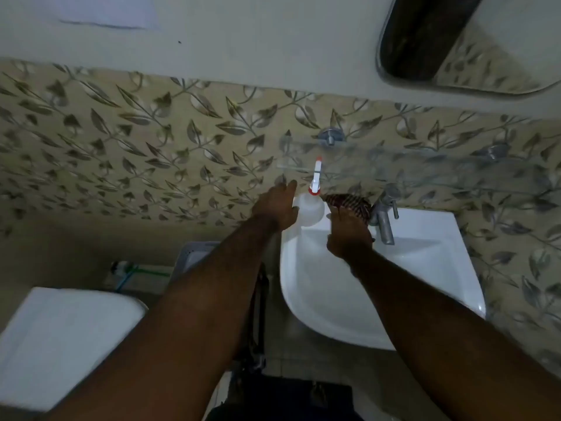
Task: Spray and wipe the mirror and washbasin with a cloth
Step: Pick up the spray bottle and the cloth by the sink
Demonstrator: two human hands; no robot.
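A white spray bottle (310, 208) with a red-and-white nozzle stands on the back left corner of the white washbasin (419, 259). My left hand (277, 206) touches the bottle's left side with its fingers spread. A dark red striped cloth (349, 203) lies on the basin's back rim, between the bottle and the metal tap (383, 217). My right hand (347, 235) rests on the near part of that cloth; its grip is partly hidden. The mirror (461, 44) hangs on the wall at the upper right.
A glass shelf (394, 165) on metal brackets juts from the leaf-patterned tiles just above the bottle and tap. A white toilet cistern (60, 335) sits at the lower left, with a grey bin (194, 253) beside the basin.
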